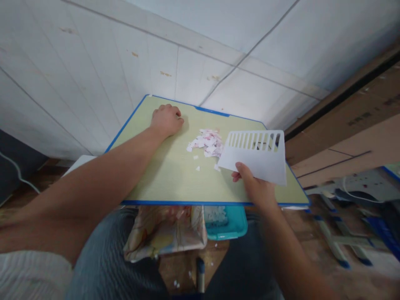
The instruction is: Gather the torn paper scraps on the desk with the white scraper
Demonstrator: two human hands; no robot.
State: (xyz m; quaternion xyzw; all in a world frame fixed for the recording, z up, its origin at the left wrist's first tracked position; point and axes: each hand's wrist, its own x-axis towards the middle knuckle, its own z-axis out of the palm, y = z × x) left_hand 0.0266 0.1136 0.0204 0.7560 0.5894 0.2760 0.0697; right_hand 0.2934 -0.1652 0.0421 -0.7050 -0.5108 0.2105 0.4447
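Observation:
A small green desk with a blue rim [162, 183] stands against a white tiled wall. A heap of torn white and pink paper scraps [208, 143] lies near its middle. My right hand [254, 185] grips a flat white plastic scraper with a slotted top [259, 155], its left edge just right of the scraps. My left hand [166, 119] rests as a closed fist on the desk's far left, apart from the heap, holding nothing I can see.
Under the desk's front edge hang a teal tray [233, 227] holding scraps and a patterned plastic bag [162, 237]. Cardboard boxes [353, 129] stand on the right, with cables and blue-tipped frame parts [343, 246] on the floor. Scraps dot the floor.

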